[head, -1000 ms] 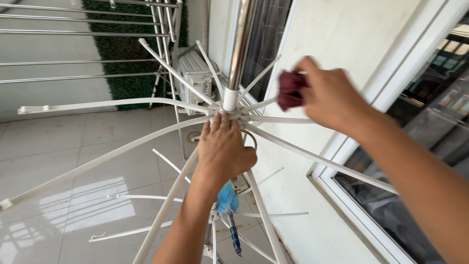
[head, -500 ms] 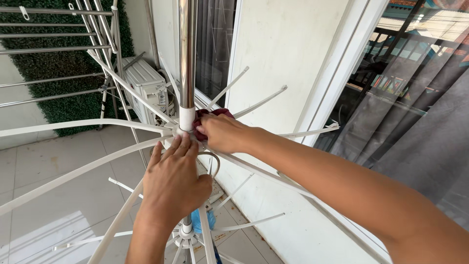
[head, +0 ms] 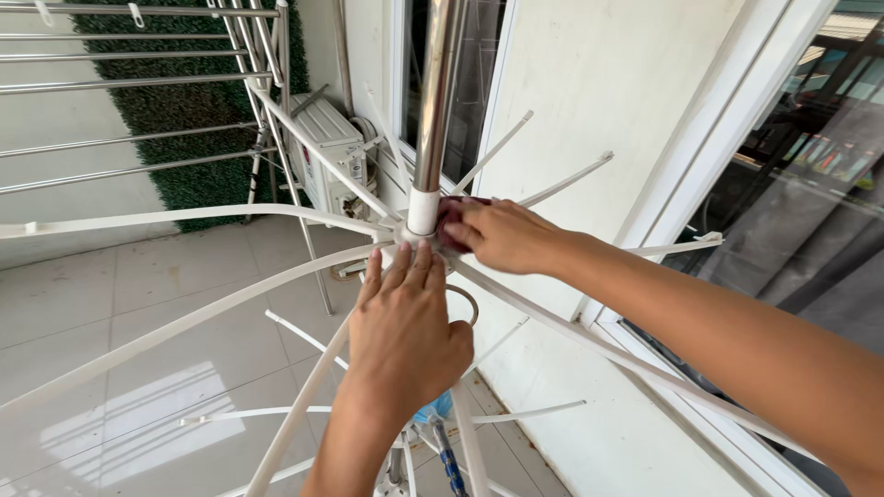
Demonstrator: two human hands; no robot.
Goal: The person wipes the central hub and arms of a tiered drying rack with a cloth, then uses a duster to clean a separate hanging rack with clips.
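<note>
The person stands over a white umbrella-style drying rack (head: 276, 285), its thin arms fanning out from a central hub (head: 416, 235) on a shiny metal pole (head: 433, 92). The left hand (head: 405, 331) rests flat on the arms just below the hub, fingers spread and pressing, its grip holding nothing; it looks placed there to steady the rack. The right hand (head: 502, 235) has its grip pinched around a small dark red cloth (head: 451, 213), which is pushed against the hub at the foot of the pole, where the arms crowd together. Below, between the lower arms, a blue duster (head: 440, 419) shows. A steel rail rack (head: 138, 92) stands behind, against a green hedge panel (head: 184, 120).
</note>
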